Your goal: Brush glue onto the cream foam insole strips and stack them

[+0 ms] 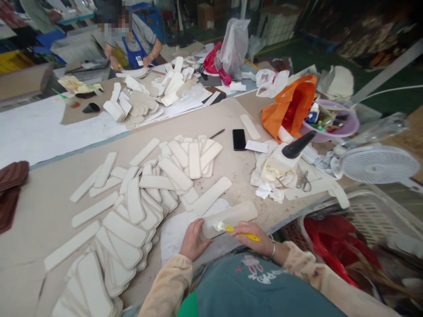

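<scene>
My right hand (254, 237) is closed around a brush with a yellow handle (253, 236). Its whitish bristles (218, 226) rest on a long pale panel with rounded ends (236, 214), whose surface looks wet or glossy. At the panel's left end, my left hand (194, 239) grips the edge between thumb and fingers. Beneath the panel lies a white sheet (172, 235). Just beyond it sits another pale panel (212, 195), close to a large spread of overlapping panels (134, 200) on my left.
A white container with a black top (280, 163) stands on crumpled paper at right, near scissors (303, 181) and a fan (380, 164). A phone (239, 139), an orange bag (291, 105) and a purple basin (350, 125) lie farther back. Across the table, a person in a blue apron (134, 52) handles similar panels.
</scene>
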Motion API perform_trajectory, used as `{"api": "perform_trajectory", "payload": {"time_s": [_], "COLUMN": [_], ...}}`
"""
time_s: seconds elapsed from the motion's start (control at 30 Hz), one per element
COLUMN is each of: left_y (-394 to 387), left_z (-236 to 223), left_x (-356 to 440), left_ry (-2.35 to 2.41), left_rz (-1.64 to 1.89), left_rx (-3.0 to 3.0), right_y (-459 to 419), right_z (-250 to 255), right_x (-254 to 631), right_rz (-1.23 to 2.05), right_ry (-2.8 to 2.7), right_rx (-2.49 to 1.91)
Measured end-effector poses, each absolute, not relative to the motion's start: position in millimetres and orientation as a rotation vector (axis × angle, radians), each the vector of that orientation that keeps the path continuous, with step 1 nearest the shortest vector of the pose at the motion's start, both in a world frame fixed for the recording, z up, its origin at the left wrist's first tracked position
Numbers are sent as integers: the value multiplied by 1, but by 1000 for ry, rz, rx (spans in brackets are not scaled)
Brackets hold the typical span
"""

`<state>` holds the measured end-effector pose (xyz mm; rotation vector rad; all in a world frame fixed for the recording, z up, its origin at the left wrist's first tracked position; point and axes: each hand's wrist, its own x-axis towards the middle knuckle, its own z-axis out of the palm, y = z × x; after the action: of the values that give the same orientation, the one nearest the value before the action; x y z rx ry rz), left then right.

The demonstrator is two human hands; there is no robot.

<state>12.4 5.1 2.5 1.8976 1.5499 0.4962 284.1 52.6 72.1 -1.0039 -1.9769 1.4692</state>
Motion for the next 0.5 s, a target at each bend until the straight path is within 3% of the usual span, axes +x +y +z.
{"api": "perform_trajectory", "payload": {"time_s": [0.23, 0.5], "left_y": [5, 6], "left_z": [1, 0], "left_x": [17, 17], "left_ry": [1596, 1629], "left_rz": [524, 466], "left_rx": [1926, 1982], "right_y": [54, 57], "right_z": [54, 46], "right_x": [246, 294], "right_rz": [1319, 1202], "right_ry": [-2224, -2282], "right_rx": [-824, -941]}}
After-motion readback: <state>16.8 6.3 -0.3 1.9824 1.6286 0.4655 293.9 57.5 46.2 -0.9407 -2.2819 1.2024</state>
